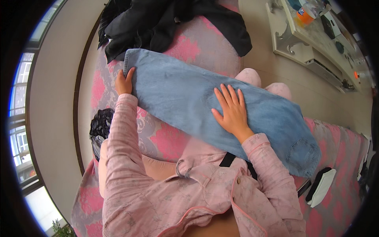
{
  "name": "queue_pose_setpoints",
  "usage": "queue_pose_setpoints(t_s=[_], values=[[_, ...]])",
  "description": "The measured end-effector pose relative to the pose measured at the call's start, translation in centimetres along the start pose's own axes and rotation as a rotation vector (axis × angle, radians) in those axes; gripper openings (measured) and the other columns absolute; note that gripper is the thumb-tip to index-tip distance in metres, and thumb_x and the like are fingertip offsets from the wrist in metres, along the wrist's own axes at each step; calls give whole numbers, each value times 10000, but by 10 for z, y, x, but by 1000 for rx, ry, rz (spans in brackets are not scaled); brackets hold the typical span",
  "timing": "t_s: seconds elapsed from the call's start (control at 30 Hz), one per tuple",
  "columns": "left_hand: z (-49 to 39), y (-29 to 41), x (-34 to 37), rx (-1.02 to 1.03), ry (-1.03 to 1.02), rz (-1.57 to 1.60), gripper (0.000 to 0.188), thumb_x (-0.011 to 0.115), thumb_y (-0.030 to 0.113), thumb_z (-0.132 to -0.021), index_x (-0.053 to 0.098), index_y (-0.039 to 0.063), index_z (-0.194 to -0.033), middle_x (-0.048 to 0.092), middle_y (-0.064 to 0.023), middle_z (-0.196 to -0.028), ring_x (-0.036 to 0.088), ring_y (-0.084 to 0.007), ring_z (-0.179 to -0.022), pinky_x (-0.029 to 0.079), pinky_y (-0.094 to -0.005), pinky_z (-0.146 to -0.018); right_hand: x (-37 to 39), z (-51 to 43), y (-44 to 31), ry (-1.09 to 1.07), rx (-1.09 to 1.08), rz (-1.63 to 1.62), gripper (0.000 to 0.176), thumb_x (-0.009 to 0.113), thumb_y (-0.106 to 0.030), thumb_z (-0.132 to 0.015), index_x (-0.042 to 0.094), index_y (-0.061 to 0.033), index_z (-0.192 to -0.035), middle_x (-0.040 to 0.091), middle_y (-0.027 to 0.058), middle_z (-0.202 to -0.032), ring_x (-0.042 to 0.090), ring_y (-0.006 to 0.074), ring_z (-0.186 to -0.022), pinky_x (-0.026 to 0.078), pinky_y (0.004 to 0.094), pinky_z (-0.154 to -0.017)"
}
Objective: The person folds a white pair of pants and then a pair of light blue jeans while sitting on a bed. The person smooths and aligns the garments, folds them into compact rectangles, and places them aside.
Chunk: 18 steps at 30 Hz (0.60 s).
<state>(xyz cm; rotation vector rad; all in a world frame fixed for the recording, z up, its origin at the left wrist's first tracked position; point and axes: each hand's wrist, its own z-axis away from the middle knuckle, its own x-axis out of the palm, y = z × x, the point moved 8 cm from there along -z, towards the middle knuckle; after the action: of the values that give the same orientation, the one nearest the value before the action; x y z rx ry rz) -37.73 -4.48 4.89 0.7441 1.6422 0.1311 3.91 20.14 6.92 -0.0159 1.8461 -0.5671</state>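
Observation:
A pair of light blue denim jeans [183, 89], folded lengthwise, lies across the lap and the floral sofa cover. At the narrow leg end, my left hand [125, 81] grips the hem edge, with the thumb on top and the fingers partly hidden beneath. My right hand [232, 109] rests flat on the middle of the denim, palm down and fingers spread. The end with the stitched back pocket lies at the right.
Black clothing [154, 26] is heaped at the far end of the floral sofa cover [168, 139]. A black plastic bag [101, 123] sits at left. At right are a phone [304, 187], a black and white folded item [322, 188] and a marble-topped table [311, 32] holding a bottle [308, 14].

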Motion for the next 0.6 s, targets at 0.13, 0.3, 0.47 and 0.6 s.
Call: queue_pose_setpoints(t_s=[0.13,0.3,0.47,0.6], values=[[14,-14,50,4,-154,-342,643,566,669,-949,595,48,-1118,713,-255,-1059,679,-480,-972,519,-577,-816,6,-5,0,-14,4,23,644,662,-408,-898,552,-96,-1451,468,148,-1556,355,347,-1484,181,548,-1249],[5,29,49,203,-72,-583,466,641,416,-958,576,70,-1264,652,-223,-1277,615,-410,-1193,486,-518,-990,8,-4,3,-15,12,34,659,671,-419,-885,556,-90,-1444,471,160,-1550,344,364,-1488,171,561,-1249],[95,188,72,748,-219,-122,597,680,191,-911,503,-28,-1436,513,-225,-1490,462,-386,-1408,339,-474,-1202,12,-12,-2,-19,10,62,700,683,-446,-868,550,-73,-1446,472,172,-1549,328,379,-1497,147,568,-1254],[186,244,113,1049,-436,82,707,673,321,-920,437,41,-1525,421,-213,-1579,399,-387,-1461,297,-497,-1224,17,-16,-1,-59,68,94,759,691,-476,-854,535,-44,-1457,460,171,-1565,324,373,-1504,123,568,-1260]])
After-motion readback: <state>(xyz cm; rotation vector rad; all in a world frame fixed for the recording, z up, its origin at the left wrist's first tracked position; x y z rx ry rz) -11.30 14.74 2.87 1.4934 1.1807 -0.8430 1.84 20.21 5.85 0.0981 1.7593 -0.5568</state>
